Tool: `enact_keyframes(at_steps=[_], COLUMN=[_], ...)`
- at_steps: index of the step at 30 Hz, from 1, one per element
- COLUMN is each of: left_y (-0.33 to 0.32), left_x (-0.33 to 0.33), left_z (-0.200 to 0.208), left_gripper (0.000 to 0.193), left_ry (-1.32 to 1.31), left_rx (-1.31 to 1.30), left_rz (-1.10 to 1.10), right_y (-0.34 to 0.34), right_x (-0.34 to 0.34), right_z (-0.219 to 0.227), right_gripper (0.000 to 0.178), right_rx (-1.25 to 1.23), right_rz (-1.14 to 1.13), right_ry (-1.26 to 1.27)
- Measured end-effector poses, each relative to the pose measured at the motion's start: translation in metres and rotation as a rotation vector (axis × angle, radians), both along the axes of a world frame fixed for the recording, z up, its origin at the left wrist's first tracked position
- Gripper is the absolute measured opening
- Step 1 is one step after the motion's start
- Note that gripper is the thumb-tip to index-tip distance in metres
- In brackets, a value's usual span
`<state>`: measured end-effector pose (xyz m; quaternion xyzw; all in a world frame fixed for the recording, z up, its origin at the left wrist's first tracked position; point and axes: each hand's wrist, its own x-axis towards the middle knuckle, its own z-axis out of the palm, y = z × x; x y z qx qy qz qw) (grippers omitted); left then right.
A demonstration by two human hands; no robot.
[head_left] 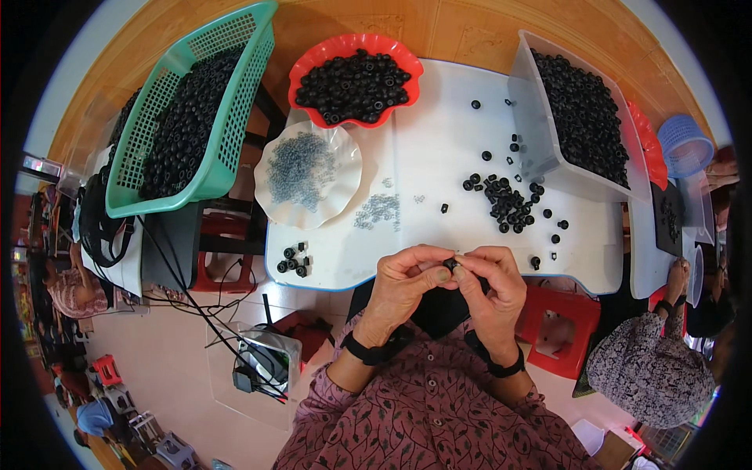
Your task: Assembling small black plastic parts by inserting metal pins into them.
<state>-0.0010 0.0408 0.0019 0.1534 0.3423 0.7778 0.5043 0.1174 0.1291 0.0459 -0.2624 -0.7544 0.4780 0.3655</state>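
Grasping a small, rounded black piece between fingertips, the left hand and right hand share one grip; fine two-handed handling seems in progress, the next move calling for steady pressure. Beyond the grip, rightward, loose round black pieces dot the glossy white desk.

Black parts, red bowl, mint-green basket, white table, maroon leaf-patterned shirt.
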Motion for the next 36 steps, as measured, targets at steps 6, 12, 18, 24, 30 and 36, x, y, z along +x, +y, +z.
enact_keyframes(at_steps=[6,12,18,24,30,36], left_y=[-0.001,-0.001,-0.002,-0.005,-0.005,-0.006], left_x=[-0.001,-0.001,0.000,-0.002,-0.003,-0.005], left_z=[-0.004,-0.003,-0.001,-0.004,-0.003,-0.005], left_gripper=[0.024,0.025,0.023,0.021,0.021,0.020], left_ry=[-0.059,-0.111,0.019,0.118,0.013,-0.007], left_rx=[0.057,0.068,-0.032,-0.115,-0.120,-0.159], left_rz=[-0.017,-0.041,-0.063,-0.083,-0.076,-0.074], right_y=[-0.002,-0.001,0.001,0.008,0.026,0.061], right_x=[0.001,0.004,0.003,0.004,0.001,-0.005], right_z=[0.001,-0.002,-0.002,-0.016,-0.013,-0.031], right_gripper=[0.018,0.015,0.006,0.002,0.006,0.008], right_rx=[-0.011,-0.232,-0.345,-0.329,-0.093,0.454], right_rz=[0.013,0.037,0.050,0.083,-0.041,-0.356], right_ry=[-0.018,0.054,0.055,-0.023,-0.176,-0.511])
